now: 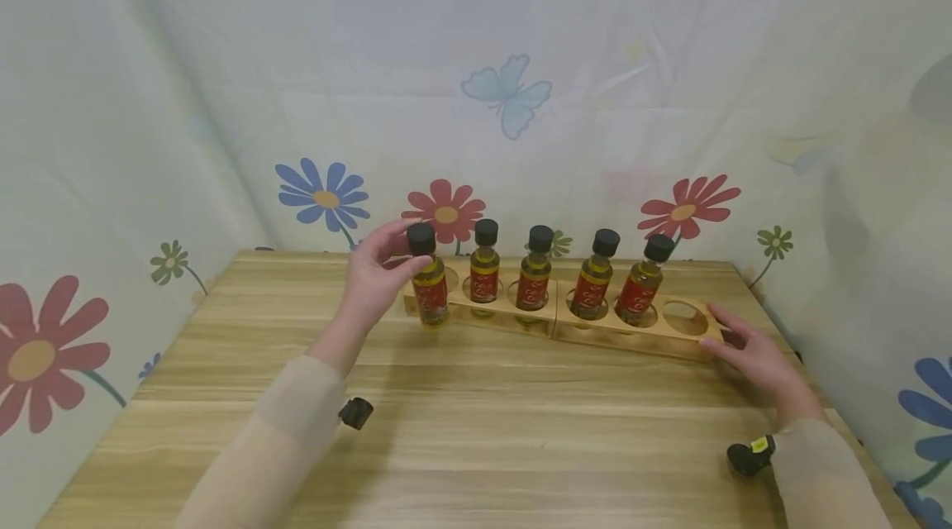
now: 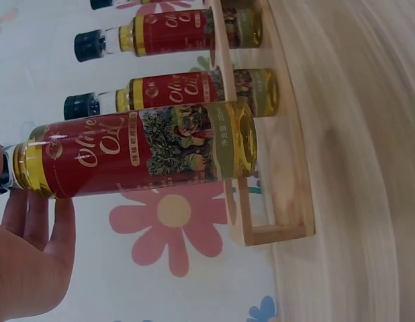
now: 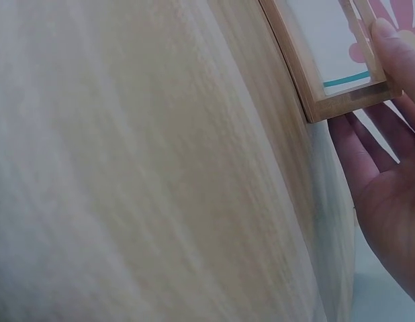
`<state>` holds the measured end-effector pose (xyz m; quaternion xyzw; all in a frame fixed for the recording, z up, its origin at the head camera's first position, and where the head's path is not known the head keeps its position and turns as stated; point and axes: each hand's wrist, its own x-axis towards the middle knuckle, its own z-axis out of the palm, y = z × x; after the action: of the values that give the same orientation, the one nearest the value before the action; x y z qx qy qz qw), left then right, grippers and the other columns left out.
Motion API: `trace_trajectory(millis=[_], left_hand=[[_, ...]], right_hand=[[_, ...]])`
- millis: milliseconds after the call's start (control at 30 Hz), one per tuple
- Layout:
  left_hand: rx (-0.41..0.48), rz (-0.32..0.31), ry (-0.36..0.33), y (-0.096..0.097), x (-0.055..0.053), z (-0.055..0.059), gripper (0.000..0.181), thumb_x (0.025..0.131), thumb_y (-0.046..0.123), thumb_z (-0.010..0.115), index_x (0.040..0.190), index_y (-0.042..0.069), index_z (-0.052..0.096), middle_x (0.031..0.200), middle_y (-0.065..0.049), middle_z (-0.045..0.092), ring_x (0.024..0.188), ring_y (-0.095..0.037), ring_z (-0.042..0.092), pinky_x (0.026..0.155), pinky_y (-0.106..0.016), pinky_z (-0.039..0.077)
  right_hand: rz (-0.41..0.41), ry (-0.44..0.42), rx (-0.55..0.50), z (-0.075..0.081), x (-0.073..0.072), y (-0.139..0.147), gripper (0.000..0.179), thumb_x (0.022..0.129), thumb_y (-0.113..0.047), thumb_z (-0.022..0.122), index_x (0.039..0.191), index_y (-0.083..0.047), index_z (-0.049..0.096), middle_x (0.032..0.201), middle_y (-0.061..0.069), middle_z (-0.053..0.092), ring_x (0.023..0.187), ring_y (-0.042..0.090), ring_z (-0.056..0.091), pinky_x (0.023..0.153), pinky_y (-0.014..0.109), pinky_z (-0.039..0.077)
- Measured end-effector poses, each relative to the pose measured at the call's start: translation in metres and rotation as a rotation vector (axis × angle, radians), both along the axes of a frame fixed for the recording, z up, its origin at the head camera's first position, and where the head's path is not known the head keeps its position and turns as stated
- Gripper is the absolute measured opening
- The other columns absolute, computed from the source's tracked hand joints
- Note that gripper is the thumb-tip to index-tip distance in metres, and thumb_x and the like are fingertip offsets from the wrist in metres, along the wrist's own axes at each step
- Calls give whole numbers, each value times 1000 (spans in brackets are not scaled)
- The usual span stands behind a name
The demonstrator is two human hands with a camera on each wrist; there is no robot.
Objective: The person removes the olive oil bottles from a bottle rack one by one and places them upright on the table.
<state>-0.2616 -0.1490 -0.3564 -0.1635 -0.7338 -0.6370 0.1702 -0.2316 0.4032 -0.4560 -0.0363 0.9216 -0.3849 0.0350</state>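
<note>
My left hand [image 1: 377, 271] pinches a bottle of olive oil [image 2: 140, 151] by its neck, just under the black cap. This bottle has a red label and yellow-green oil. It is upright, in front of the left end of a wooden bottle rack [image 1: 628, 339], overlapping it in the head view. Two pairs of like bottles stand in the rack's round holes, one of them a bottle [image 1: 641, 289] toward the right. The hole at each end holds no bottle. At the rack's right end my right hand [image 1: 760, 362] grips the frame, thumb at the front edge and fingers round the end.
A wood-grain table [image 1: 476, 430] lies under everything. Close behind it hangs a pale cloth [image 1: 357, 83] printed with flowers and a butterfly. Black wrist cameras, one a small camera [image 1: 751, 456], sit by both sleeves. A seam [image 1: 554, 310] divides the rack near its middle.
</note>
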Motion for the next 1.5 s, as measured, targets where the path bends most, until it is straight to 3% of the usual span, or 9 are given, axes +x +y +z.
trace_trajectory(millis=[400,767,1000,1233,1500], left_hand=[[-79,26,-54,-16,11,-17,47,85,5,78,129,9,63,114,-13,66,98,-16,65,89,-34,55],[-92,63,-21,-40,20,-27,49,85,5,78,131,7,62,110,-8,68,97,-11,65,84,-24,55],[-97,154,-35,-63,22,-31,51,85,6,78,133,5,60,104,6,67,95,-7,65,83,-19,54],[-102,254,-57,-85,23,-28,51,85,8,79,133,8,61,98,14,67,95,-4,64,83,-17,52],[-147,336,-108,-106,24,-23,54,88,16,78,138,16,59,100,16,65,99,-4,61,88,-21,52]], right_hand=[[-2,21,15,-5,-2,1,84,97,-43,63,157,-5,18,156,32,20,133,56,33,105,65,31],[-12,-11,-15,-5,-2,1,87,96,-45,63,158,-7,16,157,33,16,135,58,29,106,67,28],[-20,-15,-16,-5,-3,0,87,96,-45,63,158,-6,15,157,34,15,134,58,28,106,66,29],[-23,-16,-17,-5,-2,0,88,96,-46,63,158,-7,15,157,34,15,134,58,29,106,66,29],[-17,-9,-14,-5,-2,0,87,96,-45,62,158,-6,15,157,33,15,135,58,27,106,67,28]])
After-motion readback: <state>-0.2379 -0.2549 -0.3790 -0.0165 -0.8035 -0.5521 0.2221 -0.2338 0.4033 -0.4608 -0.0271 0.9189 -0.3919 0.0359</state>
